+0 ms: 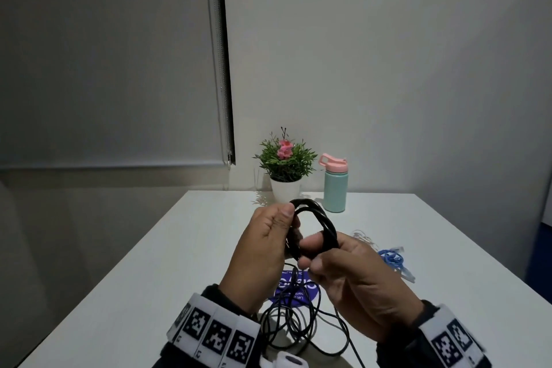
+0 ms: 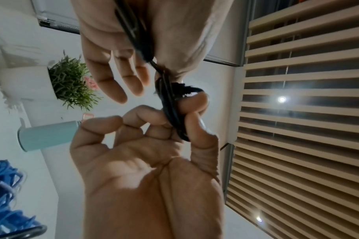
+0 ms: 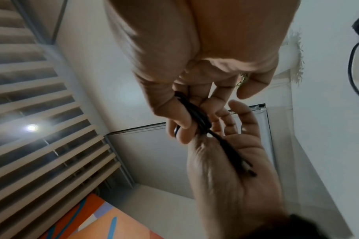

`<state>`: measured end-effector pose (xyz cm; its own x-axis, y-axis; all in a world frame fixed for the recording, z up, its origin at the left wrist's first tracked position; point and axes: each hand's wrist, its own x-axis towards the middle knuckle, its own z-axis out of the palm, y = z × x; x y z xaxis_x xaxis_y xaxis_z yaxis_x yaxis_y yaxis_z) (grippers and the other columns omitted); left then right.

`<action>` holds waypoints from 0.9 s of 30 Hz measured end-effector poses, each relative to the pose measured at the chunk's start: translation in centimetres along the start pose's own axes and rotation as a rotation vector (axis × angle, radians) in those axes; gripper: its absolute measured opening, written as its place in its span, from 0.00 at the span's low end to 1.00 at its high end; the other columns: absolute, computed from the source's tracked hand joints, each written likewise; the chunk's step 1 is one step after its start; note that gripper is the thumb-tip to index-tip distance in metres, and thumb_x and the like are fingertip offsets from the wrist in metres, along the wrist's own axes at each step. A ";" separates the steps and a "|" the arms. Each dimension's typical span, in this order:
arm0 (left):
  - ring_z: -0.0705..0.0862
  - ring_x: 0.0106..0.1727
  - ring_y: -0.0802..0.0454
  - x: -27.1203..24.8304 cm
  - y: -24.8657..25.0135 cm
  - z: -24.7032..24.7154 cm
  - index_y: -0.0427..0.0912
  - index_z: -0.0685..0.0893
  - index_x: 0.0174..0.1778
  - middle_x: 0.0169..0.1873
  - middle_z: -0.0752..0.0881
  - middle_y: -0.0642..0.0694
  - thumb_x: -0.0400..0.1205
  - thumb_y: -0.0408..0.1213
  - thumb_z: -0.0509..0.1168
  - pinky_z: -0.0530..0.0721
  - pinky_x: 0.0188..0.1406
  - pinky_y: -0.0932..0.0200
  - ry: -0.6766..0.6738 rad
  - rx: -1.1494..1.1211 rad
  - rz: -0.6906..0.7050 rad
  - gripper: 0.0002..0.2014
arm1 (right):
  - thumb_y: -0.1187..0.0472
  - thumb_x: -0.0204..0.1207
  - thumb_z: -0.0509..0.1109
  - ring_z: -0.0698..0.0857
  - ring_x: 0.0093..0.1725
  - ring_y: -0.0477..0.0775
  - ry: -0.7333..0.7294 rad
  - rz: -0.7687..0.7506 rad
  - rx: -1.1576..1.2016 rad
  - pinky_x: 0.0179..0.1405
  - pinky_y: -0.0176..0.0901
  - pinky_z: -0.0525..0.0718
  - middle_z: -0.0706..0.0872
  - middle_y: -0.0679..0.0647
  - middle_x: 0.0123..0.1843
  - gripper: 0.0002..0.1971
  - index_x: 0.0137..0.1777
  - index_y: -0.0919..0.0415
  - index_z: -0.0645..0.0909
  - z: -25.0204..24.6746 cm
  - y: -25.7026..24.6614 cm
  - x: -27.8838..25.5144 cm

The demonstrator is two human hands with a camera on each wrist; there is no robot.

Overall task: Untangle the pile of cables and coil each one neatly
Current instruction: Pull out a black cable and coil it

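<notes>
A black cable [image 1: 321,219] is wound into a small coil and held up over the table. My left hand [image 1: 280,227] grips the coil's left side, thumb on top; the left wrist view shows thumb and forefinger of this hand [image 2: 187,113] pinching the strands. My right hand [image 1: 310,254] pinches the coil's lower right. In the right wrist view the cable's plug end [image 3: 249,169] lies across the right palm [image 3: 225,161]. Loose black cable loops [image 1: 298,325] hang from the coil and lie on the white table [image 1: 179,263] below my hands.
A blue cable bundle [image 1: 391,258] and a thin white cable [image 1: 363,237] lie to the right. A purple round sticker [image 1: 298,293] is under the loose loops. A potted plant [image 1: 285,164] and a mint bottle [image 1: 335,185] stand at the table's back edge.
</notes>
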<state>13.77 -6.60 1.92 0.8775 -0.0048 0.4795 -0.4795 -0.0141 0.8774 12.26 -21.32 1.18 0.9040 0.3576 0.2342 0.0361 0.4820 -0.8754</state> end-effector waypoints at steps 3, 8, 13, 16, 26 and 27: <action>0.80 0.31 0.53 -0.2 0.1 0.4 0.41 0.80 0.38 0.29 0.81 0.46 0.84 0.51 0.60 0.84 0.38 0.54 -0.079 -0.201 -0.176 0.17 | 0.73 0.56 0.64 0.87 0.36 0.52 -0.005 -0.014 -0.106 0.37 0.37 0.85 0.87 0.59 0.34 0.10 0.29 0.63 0.87 -0.7 -0.4 0.1; 0.84 0.33 0.48 -0.1 1.2 0.5 0.36 0.84 0.50 0.34 0.83 0.40 0.84 0.47 0.65 0.84 0.48 0.46 -0.115 -0.559 -0.351 0.15 | 0.70 0.58 0.65 0.80 0.37 0.51 -0.024 -0.075 -0.255 0.45 0.40 0.77 0.84 0.56 0.34 0.07 0.27 0.62 0.84 -1.3 -1.2 0.2; 0.82 0.29 0.50 0.0 1.6 0.3 0.37 0.91 0.39 0.29 0.80 0.45 0.86 0.45 0.63 0.86 0.49 0.48 -0.123 -0.751 -0.446 0.18 | 0.70 0.57 0.64 0.81 0.41 0.50 -0.014 -0.056 -0.313 0.41 0.35 0.80 0.85 0.58 0.39 0.10 0.32 0.59 0.86 -0.9 -0.6 0.3; 0.79 0.34 0.46 -0.1 1.2 0.6 0.38 0.89 0.41 0.33 0.81 0.42 0.86 0.46 0.63 0.81 0.48 0.47 -0.073 -0.694 -0.439 0.17 | 0.67 0.57 0.64 0.79 0.41 0.51 0.022 -0.056 -0.370 0.41 0.37 0.77 0.84 0.55 0.37 0.09 0.31 0.56 0.85 -1.1 -0.5 0.4; 0.76 0.24 0.51 0.3 -0.6 0.4 0.48 0.83 0.26 0.24 0.79 0.45 0.81 0.65 0.62 0.76 0.25 0.60 0.013 -0.125 -0.359 0.27 | 0.57 0.79 0.74 0.89 0.48 0.45 -0.253 -0.003 -0.584 0.52 0.33 0.82 0.92 0.47 0.44 0.05 0.42 0.50 0.89 -0.5 -0.5 -0.6; 0.78 0.26 0.48 0.3 -0.8 0.1 0.46 0.83 0.27 0.26 0.80 0.43 0.79 0.67 0.62 0.79 0.29 0.57 -0.002 -0.105 -0.380 0.28 | 0.56 0.78 0.74 0.90 0.50 0.47 -0.214 -0.006 -0.602 0.53 0.36 0.84 0.93 0.49 0.46 0.03 0.45 0.51 0.90 -0.4 -0.5 -0.5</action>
<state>14.39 -6.72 1.35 0.9925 -0.0204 0.1205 -0.1183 0.0868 0.9892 11.94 -22.08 1.28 0.8000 0.5384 0.2648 0.3306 -0.0272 -0.9434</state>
